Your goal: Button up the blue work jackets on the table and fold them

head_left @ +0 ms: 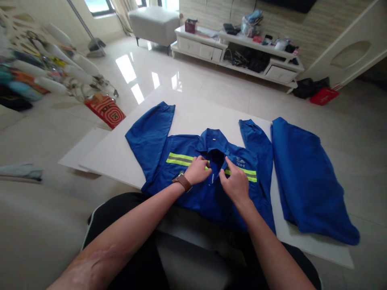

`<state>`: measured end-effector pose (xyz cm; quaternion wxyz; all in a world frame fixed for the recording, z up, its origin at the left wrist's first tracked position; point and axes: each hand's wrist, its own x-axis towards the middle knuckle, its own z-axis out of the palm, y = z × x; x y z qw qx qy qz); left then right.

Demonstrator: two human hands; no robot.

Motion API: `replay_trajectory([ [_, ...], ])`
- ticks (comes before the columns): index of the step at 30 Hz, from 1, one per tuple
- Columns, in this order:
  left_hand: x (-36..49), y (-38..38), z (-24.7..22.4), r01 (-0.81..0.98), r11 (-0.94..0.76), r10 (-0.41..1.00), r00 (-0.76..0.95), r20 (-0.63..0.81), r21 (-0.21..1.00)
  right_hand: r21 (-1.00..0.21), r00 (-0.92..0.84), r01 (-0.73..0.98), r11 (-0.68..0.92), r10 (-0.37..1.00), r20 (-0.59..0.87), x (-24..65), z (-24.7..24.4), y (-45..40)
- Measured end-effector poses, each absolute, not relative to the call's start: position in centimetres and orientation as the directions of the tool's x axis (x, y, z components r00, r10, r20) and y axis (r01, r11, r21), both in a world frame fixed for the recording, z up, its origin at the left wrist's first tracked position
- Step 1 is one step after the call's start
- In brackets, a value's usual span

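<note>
A blue work jacket (pixel 193 197) with yellow-and-grey reflective stripes lies front up on the white table, collar away from me and sleeves spread to both sides. Its front is parted below the collar. My left hand (pixel 198 170), below a brown watch strap, is closed on the left front panel beside the opening. On the other side of the gap, my right hand (pixel 236 183) pinches the right front edge between thumb and fingers, just below a small white chest print. The fingertips partly cover the stripes.
Folded blue cloth (pixel 308 177) lies on the table (pixel 199 108) to the right of the jacket, overhanging the edge. A red paper bag (pixel 105 110) stands beyond the table's left side. Farther off are a white TV cabinet (pixel 196 47) and a pale ottoman (pixel 155 25).
</note>
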<state>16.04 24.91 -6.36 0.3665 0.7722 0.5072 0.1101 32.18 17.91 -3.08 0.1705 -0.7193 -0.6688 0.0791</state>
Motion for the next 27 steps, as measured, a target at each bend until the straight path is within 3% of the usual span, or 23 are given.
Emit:
replay_trajectory([
  [3, 16.3, 24.9, -5.6, 0.395, 0.129, 0.767, 0.542, -0.344, 0.910, -0.361, 0.034, 0.932, -0.004, 0.997, 0.076, 32.0, -3.5, 18.0],
  [6, 16.7, 24.7, -5.5, 0.152, 0.402, 0.741, 0.526, -0.418, 0.903, -0.384, -0.149, 0.912, 0.143, 0.989, 0.014, 31.9, -4.1, 18.1],
  [9, 17.4, 24.5, -6.4, 0.044, 0.496, 0.765, 0.451, -0.460, 0.867, -0.403, -0.316, 0.867, 0.292, 0.949, 0.008, 31.9, -4.5, 18.0],
  [11, 17.9, 24.7, -7.3, 0.016, 0.516, 0.784, 0.393, -0.480, 0.856, -0.420, -0.331, 0.849, 0.321, 0.942, 0.051, 32.0, -4.6, 17.9],
  [14, 18.3, 25.5, -8.5, 0.100, 0.427, 0.847, 0.305, -0.436, 0.899, -0.439, -0.290, 0.840, 0.319, 0.948, 0.132, 32.3, -4.5, 17.7],
  [17, 18.3, 26.6, -8.8, 0.283, 0.206, 0.924, 0.260, -0.282, 0.937, -0.441, -0.256, 0.843, 0.308, 0.951, 0.174, 32.6, -4.2, 17.5],
  [22, 17.9, 27.5, -9.1, 0.604, 0.030, 0.972, 0.170, -0.165, 0.797, -0.446, -0.245, 0.846, 0.292, 0.956, 0.161, 33.1, -3.6, 17.2],
  [27, 18.1, 27.7, -10.0, 0.695, 0.002, 0.983, 0.131, -0.130, 0.719, -0.458, -0.239, 0.844, 0.279, 0.960, 0.144, 33.5, -3.2, 16.8],
])
